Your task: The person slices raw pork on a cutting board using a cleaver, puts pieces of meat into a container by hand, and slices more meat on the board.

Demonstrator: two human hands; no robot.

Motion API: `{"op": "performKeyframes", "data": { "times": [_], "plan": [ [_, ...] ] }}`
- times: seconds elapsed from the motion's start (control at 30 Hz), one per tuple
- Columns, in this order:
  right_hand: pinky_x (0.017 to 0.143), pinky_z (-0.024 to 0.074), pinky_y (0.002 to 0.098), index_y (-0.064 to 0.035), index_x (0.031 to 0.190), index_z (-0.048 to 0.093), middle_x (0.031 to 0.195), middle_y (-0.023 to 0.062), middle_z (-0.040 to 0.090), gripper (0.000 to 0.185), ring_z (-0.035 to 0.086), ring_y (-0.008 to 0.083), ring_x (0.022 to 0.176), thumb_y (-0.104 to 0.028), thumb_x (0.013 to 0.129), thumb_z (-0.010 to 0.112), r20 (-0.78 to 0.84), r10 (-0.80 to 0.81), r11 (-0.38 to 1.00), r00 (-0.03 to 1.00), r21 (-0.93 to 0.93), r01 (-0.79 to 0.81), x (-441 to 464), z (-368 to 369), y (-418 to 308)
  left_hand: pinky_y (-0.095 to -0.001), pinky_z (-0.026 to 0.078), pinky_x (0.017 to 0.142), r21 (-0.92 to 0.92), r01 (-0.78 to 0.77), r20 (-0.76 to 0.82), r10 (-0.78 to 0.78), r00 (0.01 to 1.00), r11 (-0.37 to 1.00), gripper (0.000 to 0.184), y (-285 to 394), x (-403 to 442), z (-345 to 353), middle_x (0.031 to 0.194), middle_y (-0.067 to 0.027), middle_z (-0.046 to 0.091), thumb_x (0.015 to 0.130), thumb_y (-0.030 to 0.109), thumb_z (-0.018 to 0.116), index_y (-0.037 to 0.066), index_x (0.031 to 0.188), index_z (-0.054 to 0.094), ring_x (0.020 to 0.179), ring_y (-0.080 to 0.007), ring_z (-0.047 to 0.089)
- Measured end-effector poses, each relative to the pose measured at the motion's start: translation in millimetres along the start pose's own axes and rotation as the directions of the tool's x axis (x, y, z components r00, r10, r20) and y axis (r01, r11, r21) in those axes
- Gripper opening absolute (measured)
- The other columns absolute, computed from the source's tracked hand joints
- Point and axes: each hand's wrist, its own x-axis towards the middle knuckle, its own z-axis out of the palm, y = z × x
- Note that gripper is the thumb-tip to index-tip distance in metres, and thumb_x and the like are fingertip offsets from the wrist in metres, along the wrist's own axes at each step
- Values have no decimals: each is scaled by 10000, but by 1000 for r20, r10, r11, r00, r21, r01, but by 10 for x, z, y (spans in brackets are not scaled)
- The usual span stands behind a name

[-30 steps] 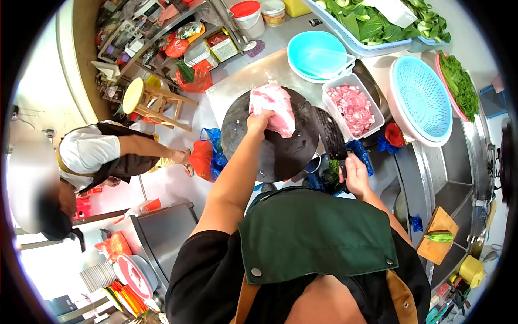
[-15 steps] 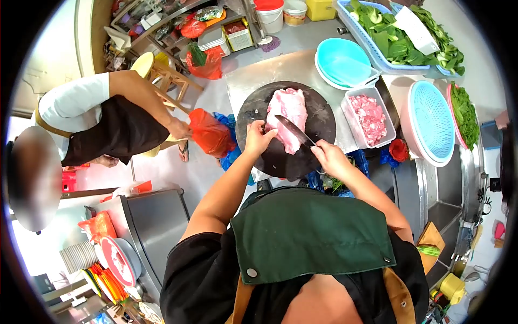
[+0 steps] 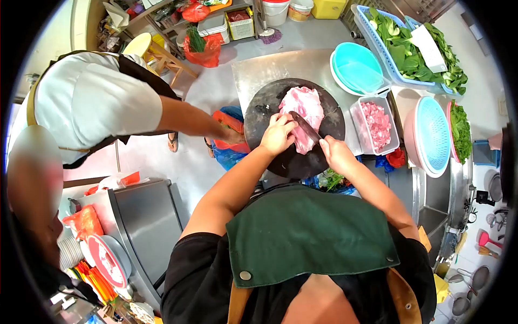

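A slab of raw pink meat [image 3: 306,102] lies on a round dark chopping board [image 3: 259,110]. My right hand [image 3: 338,155] is closed around the handle of a knife [image 3: 305,129], whose blade slants across the lower part of the meat. At the slab's left edge, my left hand [image 3: 278,135] grips the meat with bent fingers, close to the blade's tip. How deep the blade sits in the meat cannot be made out. Right of the board stands a clear plastic tub [image 3: 360,129] holding cut meat pieces [image 3: 376,124].
Turquoise basins [image 3: 356,65] stand behind the tub, with a blue crate [image 3: 377,46] of leafy greens beyond. A blue colander [image 3: 433,132] is at the right. From the left, a co-worker's arm [image 3: 194,120] reaches to a red bag [image 3: 229,129] beside the steel table [image 3: 243,73].
My left fingers have drawn in closer to the blade, and the knife lies more over the meat. The co-worker has leaned in, with the arm now near the board's left side.
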Motion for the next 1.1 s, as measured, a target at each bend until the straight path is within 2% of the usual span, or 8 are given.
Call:
{"op": "performKeyframes", "data": {
  "times": [0.3, 0.57, 0.6, 0.63, 0.67, 0.77, 0.83, 1.1],
  "plan": [
    [766, 443, 476, 27, 865, 571, 838, 273, 599, 423, 577, 425, 839, -328, 926, 349, -7, 45, 999, 999, 25, -45, 768, 367, -212, -401, 384, 906, 3, 17, -2, -17, 1000, 1000, 426, -99, -3, -23, 1083, -70, 551, 579, 114, 675, 78, 998, 608, 1003, -316, 464],
    [680, 469, 493, 15, 954, 546, 831, 261, 605, 328, 591, 412, 798, -264, 926, 375, 48, 88, 995, 995, -46, -86, 375, 192, -224, -384, 399, 862, -56, -61, -16, 60, 998, 997, 375, -74, -47, 60, 1053, -45, 561, 543, 75, 693, 82, 900, 577, 937, -310, 481],
    [730, 468, 460, 13, 934, 552, 877, 272, 599, 338, 587, 410, 817, -266, 929, 362, 56, -184, 962, 981, -194, 191, 505, 263, -234, -384, 390, 869, -38, -38, -22, 37, 999, 999, 372, -39, -53, 42, 1039, -61, 568, 552, 63, 695, 81, 904, 573, 951, -320, 479],
    [748, 470, 454, 21, 934, 553, 904, 277, 597, 357, 593, 400, 840, -278, 917, 359, 33, -148, 977, 988, -153, 151, 703, 391, -262, -384, 392, 870, -11, -52, -39, 51, 998, 999, 375, -70, -51, 38, 1015, -81, 578, 562, 62, 695, 75, 916, 573, 970, -336, 471],
    [767, 466, 455, 33, 922, 555, 906, 276, 599, 391, 591, 404, 855, -302, 907, 353, 18, 109, 993, 994, -39, -108, 882, 487, -382, -387, 395, 868, 2, -50, -35, 50, 998, 999, 361, -151, -109, 70, 1002, -89, 582, 573, 61, 691, 72, 914, 573, 970, -341, 473],
    [748, 468, 467, 43, 903, 541, 875, 280, 596, 387, 594, 413, 812, -304, 896, 370, 206, 121, 990, 971, 45, -133, 1065, 318, -523, -400, 401, 860, 13, -19, -59, 20, 998, 1000, 326, -158, -108, 13, 970, -93, 583, 617, 44, 665, 74, 929, 575, 958, -342, 484],
    [704, 465, 488, 53, 868, 517, 750, 259, 582, 306, 587, 419, 749, -233, 880, 410, 164, -137, 986, 977, -68, 150, 1165, 368, -154, -402, 405, 856, 60, -123, -20, 124, 992, 991, 327, -177, -127, 30, 952, -87, 580, 642, 34, 648, 84, 958, 580, 947, -334, 491],
    [668, 455, 501, 2, 838, 546, 727, 243, 604, 385, 581, 436, 729, -331, 930, 375, 87, 135, 979, 987, -167, -119, -95, -47, -115, -378, 437, 827, 87, -78, -39, 81, 996, 993, 268, 1, -102, 22, 926, -54, 569, 667, 43, 646, 116, 925, 646, 929, -308, 488]
  ]
}}
